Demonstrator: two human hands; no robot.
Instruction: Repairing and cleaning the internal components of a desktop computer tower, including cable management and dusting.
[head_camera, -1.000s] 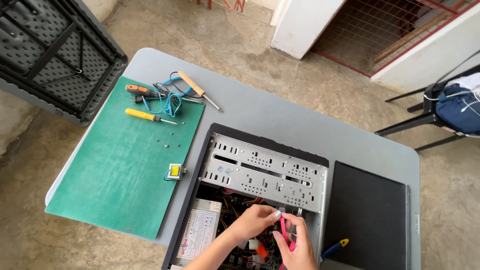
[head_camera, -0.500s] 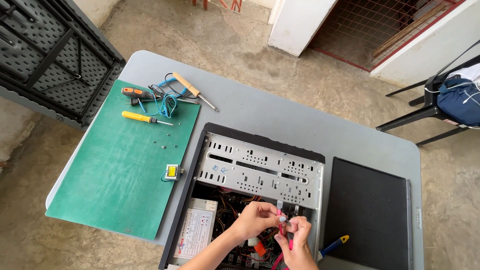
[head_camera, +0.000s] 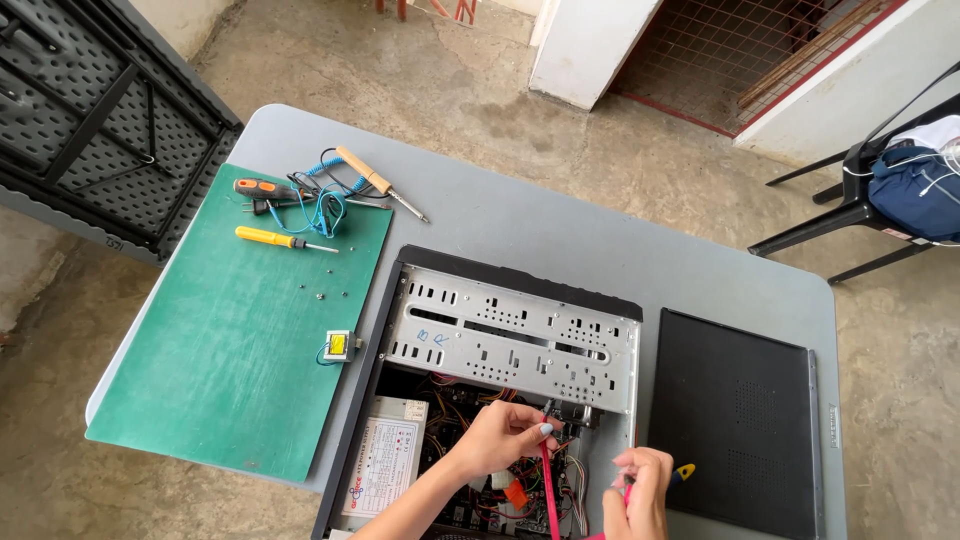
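An open black computer case (head_camera: 400, 300) lies flat on the grey table (head_camera: 560, 220). My left hand (head_camera: 500, 437) reaches inside it, just below the perforated metal drive cage (head_camera: 510, 340). Its fingertips pinch the top of a thin red cable (head_camera: 548, 480), which runs straight down toward me. My right hand (head_camera: 640, 495) hovers at the case's right edge. Its fingers are closed on a pink-red piece that looks like the same cable's other end. A small tool with a blue and yellow handle (head_camera: 683, 471) pokes out just behind that hand. Tangled wires fill the case under both hands.
The case's black side panel (head_camera: 740, 420) lies to the right. A green mat (head_camera: 230, 340) on the left holds a yellow screwdriver (head_camera: 280, 238), an orange-black screwdriver (head_camera: 262, 187), a wooden-handled soldering iron (head_camera: 375, 182), a blue cord (head_camera: 325, 208) and a small transformer (head_camera: 338, 346). A folded black table (head_camera: 90, 120) and a chair with a blue bag (head_camera: 905, 180) stand nearby.
My hands have drawn apart: the left stays at the drive cage pinching the cable, and the right has moved right and toward me. The view has shifted slightly.
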